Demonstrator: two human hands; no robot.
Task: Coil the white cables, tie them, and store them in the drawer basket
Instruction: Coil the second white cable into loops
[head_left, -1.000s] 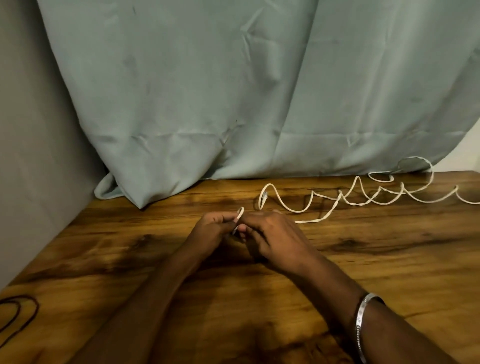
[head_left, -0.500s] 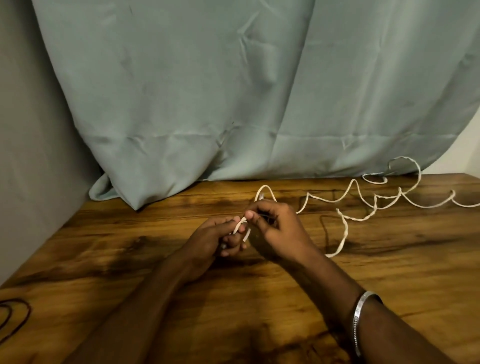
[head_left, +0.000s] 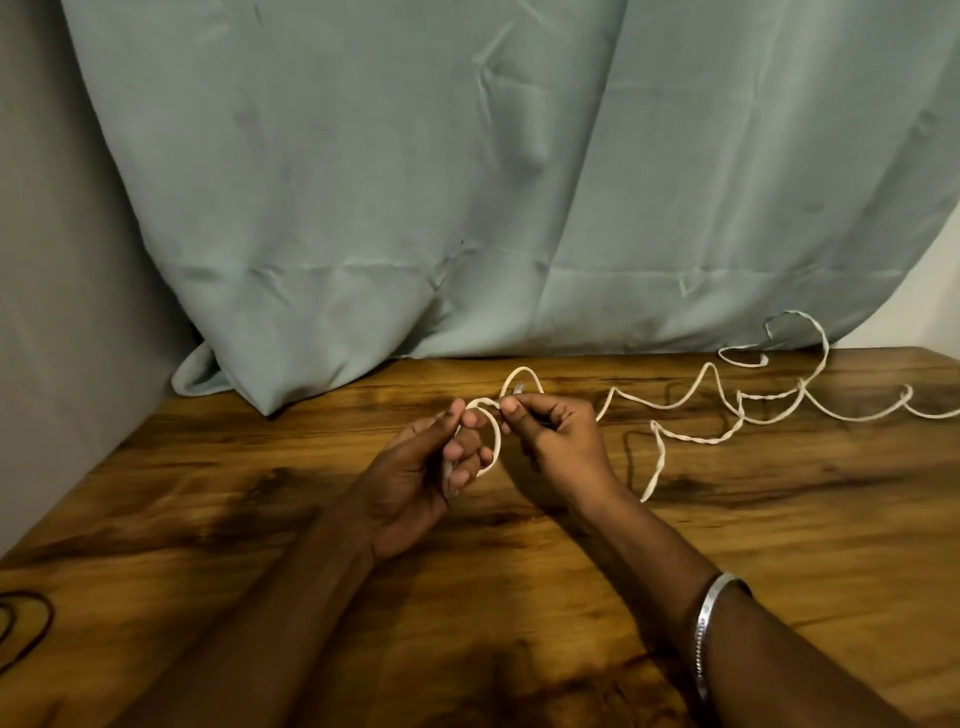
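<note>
**Hidden and cut-off parts**

The white cable (head_left: 685, 441) is cut off by the right edge and partly hidden inside both hands. A dark loop (head_left: 26, 623) is cropped at the left edge. The worktop (head_left: 779, 545) is truncated on three sides.

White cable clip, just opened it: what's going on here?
A person is starting to coil a white cable over a wooden table. The left hand holds the first small loop; the right hand pinches the cable beside it. Most of the cable lies uncoiled to the right.
</note>
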